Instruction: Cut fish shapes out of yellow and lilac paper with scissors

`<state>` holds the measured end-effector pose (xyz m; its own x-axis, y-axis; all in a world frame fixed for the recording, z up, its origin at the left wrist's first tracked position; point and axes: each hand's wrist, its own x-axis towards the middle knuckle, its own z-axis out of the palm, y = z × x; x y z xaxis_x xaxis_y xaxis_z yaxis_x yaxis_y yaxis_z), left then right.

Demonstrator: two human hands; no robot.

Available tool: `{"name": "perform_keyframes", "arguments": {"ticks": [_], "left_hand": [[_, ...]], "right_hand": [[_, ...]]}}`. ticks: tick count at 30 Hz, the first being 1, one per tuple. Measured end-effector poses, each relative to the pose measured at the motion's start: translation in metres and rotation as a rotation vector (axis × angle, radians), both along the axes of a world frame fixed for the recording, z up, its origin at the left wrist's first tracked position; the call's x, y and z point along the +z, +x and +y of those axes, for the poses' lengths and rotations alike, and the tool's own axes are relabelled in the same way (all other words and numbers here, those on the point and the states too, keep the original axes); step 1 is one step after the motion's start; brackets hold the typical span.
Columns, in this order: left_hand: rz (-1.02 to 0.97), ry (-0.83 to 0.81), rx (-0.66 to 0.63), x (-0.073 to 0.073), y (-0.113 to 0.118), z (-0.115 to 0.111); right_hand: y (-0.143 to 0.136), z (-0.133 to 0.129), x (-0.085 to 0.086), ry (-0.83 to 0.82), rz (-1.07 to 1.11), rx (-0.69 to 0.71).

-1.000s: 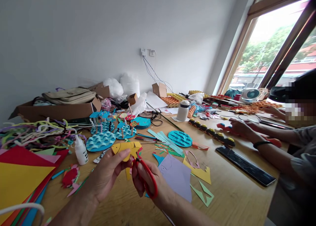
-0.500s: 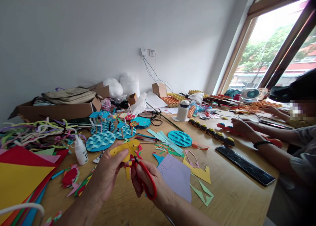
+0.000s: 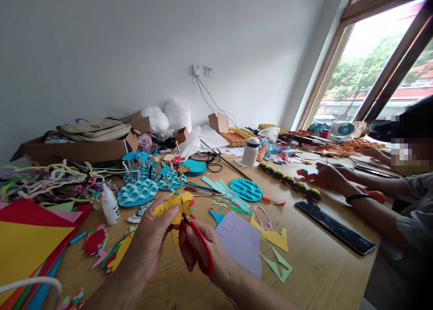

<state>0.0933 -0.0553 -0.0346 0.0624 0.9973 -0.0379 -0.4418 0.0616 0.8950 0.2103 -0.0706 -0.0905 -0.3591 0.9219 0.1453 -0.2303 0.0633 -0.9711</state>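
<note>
Between thumb and fingers, my left hand (image 3: 156, 228) holds a piece of yellow paper (image 3: 169, 207) with lines drawn on it. My right hand (image 3: 199, 249) is closed around red-handled scissors (image 3: 204, 251), their blades at the paper's right end. Both hands are over the wooden table, close together. Beyond the right hand lies a purple sheet (image 3: 239, 242) with a drawn outline. Yellow scraps (image 3: 275, 235) and a green cut-out scrap (image 3: 279, 262) are to its right.
A white glue bottle (image 3: 110, 206) stands left of the hands, near blue wavy discs (image 3: 138, 193). Coloured sheets (image 3: 30, 247) lie at the left edge. A black phone (image 3: 334, 226) rests at right, beside another person's forearms (image 3: 368, 206).
The yellow paper has turned slightly and moved a little to the right with my left hand. The scissors remain at its right end, with my right hand almost unmoved.
</note>
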Motion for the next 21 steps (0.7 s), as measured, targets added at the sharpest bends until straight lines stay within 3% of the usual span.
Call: {"name": "perform_keyframes", "arguments": {"ticks": [8,21], "left_hand": [[-0.012,0.04,-0.031,-0.0063,-0.0005,0.0012],[-0.025,0.027,0.005,-0.0017,0.002,-0.0013]], "right_hand": [[0.0003,0.0015,-0.0026,0.011,-0.006,-0.006],[0.0011,0.0007,-0.0027,0.011,0.004,-0.006]]}}
